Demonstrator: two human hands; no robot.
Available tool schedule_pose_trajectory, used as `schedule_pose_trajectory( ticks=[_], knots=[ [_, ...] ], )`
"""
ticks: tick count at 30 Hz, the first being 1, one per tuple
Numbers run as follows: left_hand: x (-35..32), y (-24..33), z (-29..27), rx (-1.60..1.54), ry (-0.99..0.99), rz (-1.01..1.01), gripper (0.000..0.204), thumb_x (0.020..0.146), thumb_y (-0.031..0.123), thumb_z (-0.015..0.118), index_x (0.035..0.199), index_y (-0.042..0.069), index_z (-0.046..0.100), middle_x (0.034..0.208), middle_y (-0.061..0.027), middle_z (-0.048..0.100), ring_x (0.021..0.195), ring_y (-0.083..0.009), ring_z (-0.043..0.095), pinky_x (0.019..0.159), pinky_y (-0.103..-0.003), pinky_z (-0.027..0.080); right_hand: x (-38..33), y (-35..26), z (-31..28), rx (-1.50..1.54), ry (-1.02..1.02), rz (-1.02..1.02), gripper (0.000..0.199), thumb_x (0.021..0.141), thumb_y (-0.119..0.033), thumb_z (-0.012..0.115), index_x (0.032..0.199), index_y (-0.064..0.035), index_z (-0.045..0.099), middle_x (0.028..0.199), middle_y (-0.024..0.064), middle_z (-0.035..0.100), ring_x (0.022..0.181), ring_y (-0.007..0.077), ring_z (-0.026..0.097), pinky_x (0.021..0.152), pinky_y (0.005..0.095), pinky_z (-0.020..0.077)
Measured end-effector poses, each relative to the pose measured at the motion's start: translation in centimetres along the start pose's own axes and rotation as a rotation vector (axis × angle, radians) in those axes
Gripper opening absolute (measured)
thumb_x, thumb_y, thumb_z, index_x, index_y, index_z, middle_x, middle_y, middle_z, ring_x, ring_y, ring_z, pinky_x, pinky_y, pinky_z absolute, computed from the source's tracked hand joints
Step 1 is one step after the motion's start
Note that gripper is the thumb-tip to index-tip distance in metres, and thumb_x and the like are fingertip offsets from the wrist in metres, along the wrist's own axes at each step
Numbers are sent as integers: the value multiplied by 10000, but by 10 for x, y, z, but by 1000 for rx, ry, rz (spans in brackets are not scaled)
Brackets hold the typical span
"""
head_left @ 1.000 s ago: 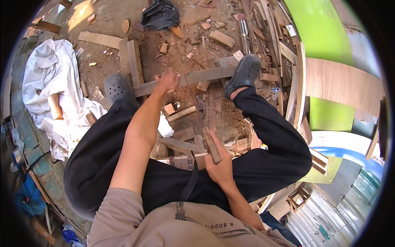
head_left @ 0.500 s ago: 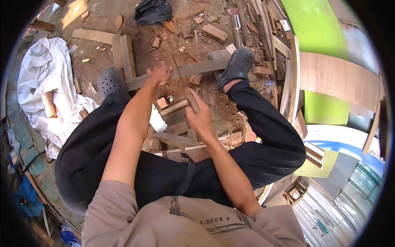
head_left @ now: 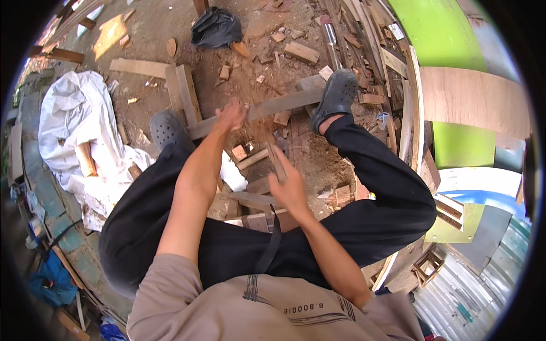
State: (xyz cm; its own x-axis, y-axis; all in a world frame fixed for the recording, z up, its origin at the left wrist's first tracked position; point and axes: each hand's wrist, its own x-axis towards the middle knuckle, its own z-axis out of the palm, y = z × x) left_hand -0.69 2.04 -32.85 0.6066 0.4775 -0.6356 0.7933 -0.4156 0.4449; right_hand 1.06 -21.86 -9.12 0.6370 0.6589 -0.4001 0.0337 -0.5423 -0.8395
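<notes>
Left hand: fingers curled tight on the upper edge of a long plank, near its middle. Plank: lying flat across the dirt, slanting from just beside the left shoe up to the right shoe, whose sole rests on its far end. Right hand: fingers wrapped round a wooden handle, raised above the ground between the knees; blurred, tool head not to be made out. Below and between the two hands: short offcuts, a small block and a white scrap on sawdust. Further out: black trouser legs spread wide to either side. Left of the left shoe: two boards lying side by side, a longer board past them, a crumpled white sheet well apart. At the top: a black bag. Right: a stack of slats just beside a green panel and a plywood sheet.
</notes>
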Motion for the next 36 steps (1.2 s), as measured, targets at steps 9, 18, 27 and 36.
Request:
schedule_pose_trajectory(
  ticks=[9, 18, 27, 36],
  knots=[
    [2, 27, -14, -8, -16, 23, 579, 1007, 465, 412, 1350, -1, 383, 1324, -247, 588, 1327, -423, 469, 1102, -665, 192, 40, 7, -5, 48, 44, 49, 575, 830, -40, 543, 1403, -11, 515, 1311, 236, 616, 1235, 349, 594, 1024, 352, 440],
    [-15, 32, -9, -24, -46, 7, 583, 1012, 450, 413, 1364, -13, 377, 1337, -263, 573, 1343, -426, 453, 1114, -647, 184, 26, 31, 4, -48, 90, -54, 598, 832, -65, 571, 1420, 1, 489, 1269, 265, 626, 1160, 302, 647, 959, 358, 481],
    [-9, 23, -32, -20, -28, -7, 587, 1012, 449, 411, 1373, -12, 371, 1369, -264, 551, 1356, -414, 442, 1101, -636, 206, -16, 6, -7, -33, 22, -101, 577, 829, -11, 545, 1404, 17, 502, 1341, 202, 609, 1280, 303, 567, 1049, 343, 420],
    [-6, 16, -12, 10, 2, -4, 597, 1003, 457, 423, 1378, -4, 368, 1368, -246, 560, 1346, -419, 448, 1093, -651, 205, -37, -3, -15, 34, 40, -115, 594, 822, -46, 556, 1409, 19, 493, 1299, 255, 617, 1204, 325, 614, 994, 341, 456]
  ],
)
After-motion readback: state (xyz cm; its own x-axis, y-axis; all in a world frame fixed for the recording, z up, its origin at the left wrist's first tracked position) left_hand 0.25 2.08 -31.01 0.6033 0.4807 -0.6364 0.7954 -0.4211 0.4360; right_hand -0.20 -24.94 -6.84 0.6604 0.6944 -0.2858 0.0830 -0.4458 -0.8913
